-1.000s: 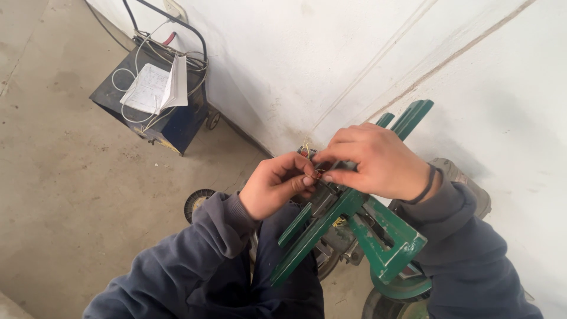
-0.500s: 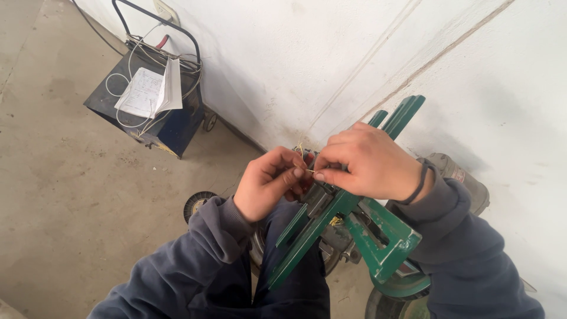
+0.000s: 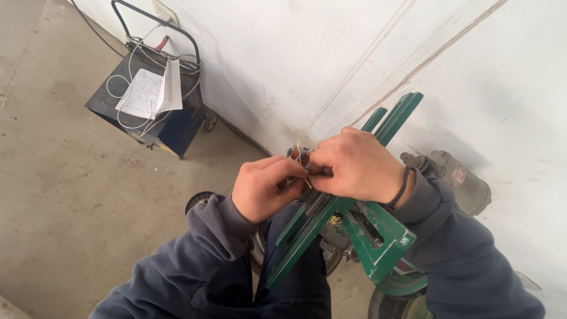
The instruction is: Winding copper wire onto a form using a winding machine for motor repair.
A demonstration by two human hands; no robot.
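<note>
1. From where I watched, the left hand [image 3: 263, 192] and the right hand [image 3: 354, 165] met knuckle to knuckle above the green metal frame [image 3: 331, 218], close to the white wall [image 3: 331, 53]
2. The left hand's fingers [image 3: 289, 168] were curled tight, pinching something small at the meeting point; thin yellowish wire strands [image 3: 299, 150] stuck up just there, and a bit of red showed beside them
3. The right hand's fingers [image 3: 322, 162] were also closed, folded round the same spot; what exactly they held I could not tell, since the hands covered it
4. A dark band sat on the right wrist, and both arms wore dark grey sleeves [image 3: 195, 260]
5. The green frame ran slantwise from below the hands up to the wall, its two upper bars [image 3: 396, 118] pointing past the right hand
6. A grey motor [image 3: 455, 180] lay just beside the right forearm, against the wall
7. Well apart on the concrete floor [image 3: 71, 195] stood a dark wheeled box [image 3: 171, 127] with white papers [image 3: 147, 91] and loose cables on top
</note>
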